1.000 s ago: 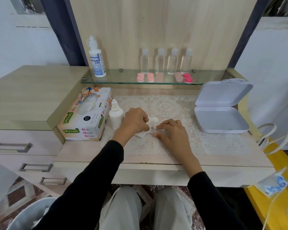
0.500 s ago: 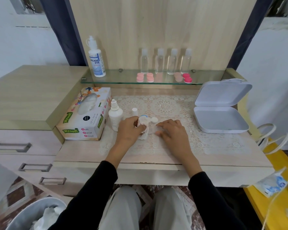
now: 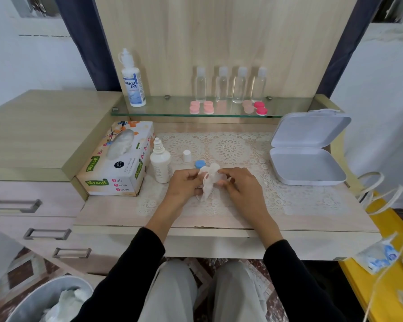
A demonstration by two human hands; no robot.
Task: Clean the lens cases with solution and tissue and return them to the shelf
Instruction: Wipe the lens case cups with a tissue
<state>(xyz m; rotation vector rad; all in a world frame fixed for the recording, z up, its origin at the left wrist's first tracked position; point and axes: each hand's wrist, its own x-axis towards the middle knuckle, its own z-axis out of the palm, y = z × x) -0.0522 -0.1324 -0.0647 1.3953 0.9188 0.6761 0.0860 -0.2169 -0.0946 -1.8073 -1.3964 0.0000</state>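
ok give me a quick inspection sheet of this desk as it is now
surface: desk under a lace mat
job's things: tissue and lens case held up centre; blue cap beside; uncapped solution bottle, tissue box left; pink lens cases on glass shelf
clutter: open white box right; clear bottles on shelf
grippers: left hand pinches tissue, right hand pinches lens case
cables: pale cord loops at right edge
surroundings: bin with tissues, drawers left

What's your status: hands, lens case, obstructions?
Left hand grips tissue. Right hand holds lens case. Blue cap off, beside them. Open bottle near left hand.
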